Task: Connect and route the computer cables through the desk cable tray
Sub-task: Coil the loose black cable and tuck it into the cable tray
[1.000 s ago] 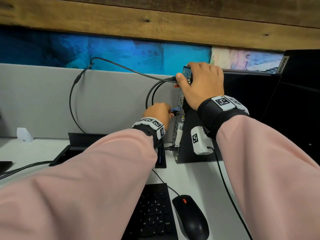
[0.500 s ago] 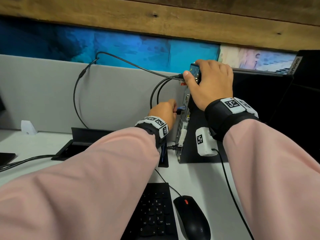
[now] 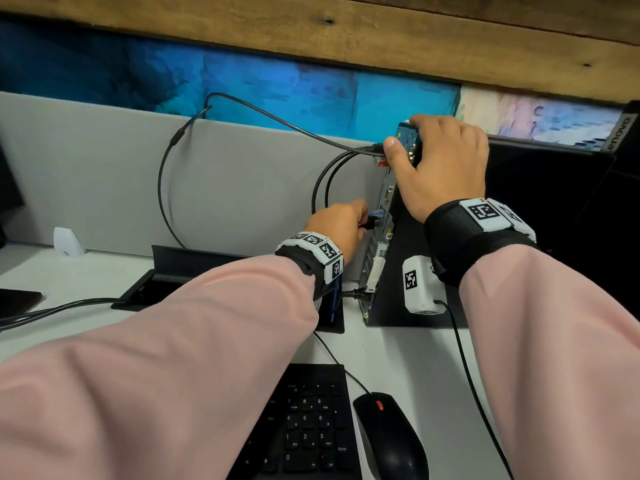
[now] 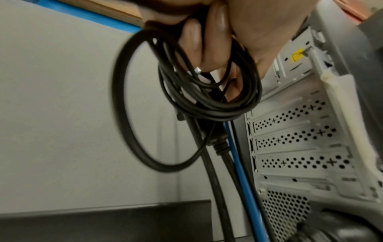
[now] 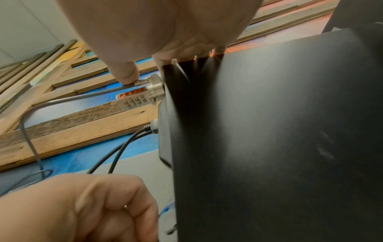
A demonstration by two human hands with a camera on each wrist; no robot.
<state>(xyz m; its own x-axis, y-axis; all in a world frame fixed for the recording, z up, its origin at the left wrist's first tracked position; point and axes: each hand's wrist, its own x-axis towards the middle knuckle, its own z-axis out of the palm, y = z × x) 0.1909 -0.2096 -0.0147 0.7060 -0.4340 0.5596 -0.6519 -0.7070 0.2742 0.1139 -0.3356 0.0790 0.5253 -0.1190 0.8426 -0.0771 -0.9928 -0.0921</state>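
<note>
Cables [image 4: 209, 91]: limp, light, springy bundle of thin black coils bunched in your left hand [image 3: 334, 230], fingers curled round them, right at the tower's [image 3: 433, 258] rear panel. A plug [image 3: 475, 222] shows at your fingertips by the ports; whether it's seated, can't tell. Take hold at the stiff plug body, not the soft cord, since coils will likely snag or kink if pulled. Your right hand [image 3: 440, 161] clamps the tower's top rear corner, thumb by the lock [image 5: 143, 95], bracing it; the case looks heavy and rigid. Blue cable [image 4: 240, 163] and thick black leads hang just beside the bundle, crowding the ports. Tray [image 3: 166, 275] sits open on the desk, left of the tower. Keyboard [image 3: 308, 427] and mouse [image 3: 391, 441] lie nearer you, mouse cord running toward the tray.
</note>
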